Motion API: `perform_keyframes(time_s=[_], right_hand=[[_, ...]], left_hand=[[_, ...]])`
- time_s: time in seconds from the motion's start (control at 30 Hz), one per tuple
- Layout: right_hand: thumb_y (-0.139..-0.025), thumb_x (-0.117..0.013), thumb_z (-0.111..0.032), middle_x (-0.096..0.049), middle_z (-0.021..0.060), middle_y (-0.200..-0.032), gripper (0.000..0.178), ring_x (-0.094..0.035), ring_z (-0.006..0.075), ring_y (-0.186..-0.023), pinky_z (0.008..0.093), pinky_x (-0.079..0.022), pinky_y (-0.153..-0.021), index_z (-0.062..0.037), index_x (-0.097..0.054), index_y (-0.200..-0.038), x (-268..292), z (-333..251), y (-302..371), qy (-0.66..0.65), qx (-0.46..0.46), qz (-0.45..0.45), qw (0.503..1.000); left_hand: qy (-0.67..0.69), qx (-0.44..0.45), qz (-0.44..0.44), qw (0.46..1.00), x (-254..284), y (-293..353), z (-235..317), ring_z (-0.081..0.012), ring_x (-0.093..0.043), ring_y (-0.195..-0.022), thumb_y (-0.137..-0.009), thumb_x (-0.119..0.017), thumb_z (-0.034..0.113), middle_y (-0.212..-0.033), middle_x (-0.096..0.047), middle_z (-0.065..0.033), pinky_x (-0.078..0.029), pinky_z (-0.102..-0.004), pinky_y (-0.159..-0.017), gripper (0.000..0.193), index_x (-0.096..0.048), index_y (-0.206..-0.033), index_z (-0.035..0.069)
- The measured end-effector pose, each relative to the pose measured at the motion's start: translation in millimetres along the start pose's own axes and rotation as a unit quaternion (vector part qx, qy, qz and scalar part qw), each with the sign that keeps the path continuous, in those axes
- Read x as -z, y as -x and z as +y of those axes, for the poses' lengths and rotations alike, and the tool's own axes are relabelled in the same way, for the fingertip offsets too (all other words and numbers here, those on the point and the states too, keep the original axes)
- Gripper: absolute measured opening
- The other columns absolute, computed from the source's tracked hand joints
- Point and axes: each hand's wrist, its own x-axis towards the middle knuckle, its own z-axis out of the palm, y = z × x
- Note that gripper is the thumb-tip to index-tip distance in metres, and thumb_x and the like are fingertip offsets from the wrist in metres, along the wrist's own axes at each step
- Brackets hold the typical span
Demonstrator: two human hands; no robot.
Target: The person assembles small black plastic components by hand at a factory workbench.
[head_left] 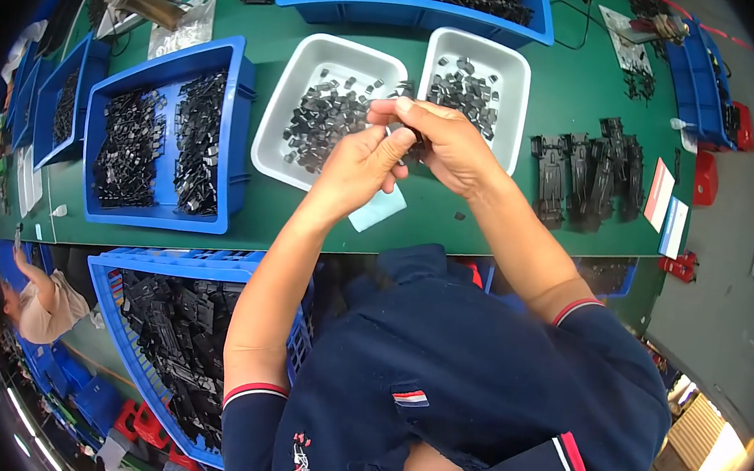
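Note:
My left hand (363, 164) and my right hand (453, 145) meet over the green table, in front of two white bins. Between them is a black plastic part (417, 144), mostly covered by my fingers. Both hands are closed around it, thumbs bent inward. Behind my left hand, the left white bin (268, 150) holds many small black pieces. The right white bin (517, 113) holds similar pieces behind my right hand. A light blue cloth or paper piece (379, 209) lies on the table just below my hands.
Several long black plastic parts (587, 173) lie at right, beside red and blue cards (666, 207). Blue bins with black pieces stand at left (232, 133) and at the back (414, 14). A blue crate (129, 348) of black parts sits below the table edge. Another person (48, 301) is far left.

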Motion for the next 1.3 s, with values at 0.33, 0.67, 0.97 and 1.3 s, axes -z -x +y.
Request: perform_keyframes(time_s=[0.33,0.67,0.97,1.3], right_hand=[[-0.089,-0.056,-0.028,-0.065,0.0129,-0.086,0.039,-0.063,0.0181,-0.071,0.0260,-0.045,-0.053,0.0056,-0.060,-0.108,21,-1,0,0.014,-0.073,-0.051,0.996],[-0.088,-0.058,-0.035,-0.058,0.0092,-0.070,0.038,-0.055,0.0197,-0.059,0.0328,-0.046,-0.055,-0.0072,-0.048,-0.065,11,12,-16,-0.038,0.007,0.160,0.986],[-0.094,-0.043,-0.027,-0.029,-0.0031,-0.047,0.031,-0.035,0.0102,-0.043,0.0338,-0.036,-0.050,-0.0161,-0.035,-0.066,119,-70,-42,-0.394,0.181,0.273,0.859],[-0.094,-0.050,-0.029,-0.039,-0.0009,-0.054,0.029,-0.038,0.0113,-0.045,0.0247,-0.032,-0.039,-0.0111,-0.042,-0.071,58,-26,-44,-0.308,0.084,0.202,0.926]], left_hand=[[0.064,0.088,-0.111,0.988,3,-13,4,-0.0034,-0.050,-0.055,-0.087,-0.057,0.048,-0.073,-0.060,-0.0045,-0.035,-0.0153,-0.046,0.048,-0.062,-0.086,0.000],[-0.242,-0.215,0.091,0.942,-29,-20,-25,-0.0297,-0.059,-0.057,-0.094,-0.050,0.025,-0.063,-0.057,-0.0156,-0.045,-0.0322,-0.050,0.030,-0.055,-0.077,0.000],[-0.232,-0.425,0.057,0.873,-74,20,-20,-0.0280,-0.046,-0.043,-0.088,-0.053,0.008,-0.051,-0.046,-0.0113,-0.038,-0.0362,-0.042,0.023,-0.049,-0.066,0.003],[-0.024,-0.056,0.056,0.997,-15,-45,1,-0.0046,-0.049,-0.054,-0.096,-0.047,0.031,-0.072,-0.058,-0.0006,-0.037,-0.0191,-0.046,0.031,-0.061,-0.096,0.002]])
